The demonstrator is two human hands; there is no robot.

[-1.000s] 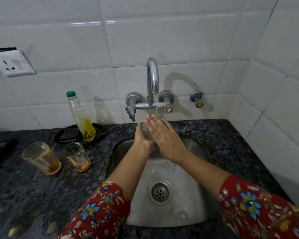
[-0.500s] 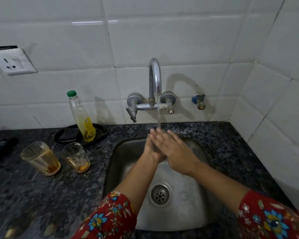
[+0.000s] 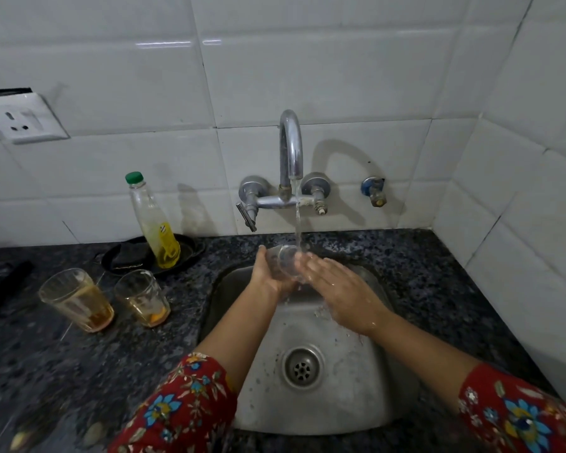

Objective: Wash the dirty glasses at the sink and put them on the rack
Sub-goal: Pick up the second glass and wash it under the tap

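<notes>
My left hand [image 3: 268, 276] holds a clear glass [image 3: 283, 260] over the steel sink [image 3: 366, 403], under the water running from the tap [image 3: 291, 148]. My right hand [image 3: 337, 291] lies with straight fingers against the glass's right side, wet. Two dirty glasses stand on the dark counter left of the sink: a larger one [image 3: 77, 300] with brown liquid and a smaller one [image 3: 143, 297] with orange dregs. No rack is in view.
A soap bottle [image 3: 154, 223] with a green cap stands in a black dish [image 3: 190, 246] behind the dirty glasses. A wall socket [image 3: 23, 120] is at the upper left. A tiled wall closes the right side. The drain [image 3: 303, 367] sits in the sink's middle.
Both hands moved a little lower and apart, so the glass now shows between them under the stream. The view shifted slightly.
</notes>
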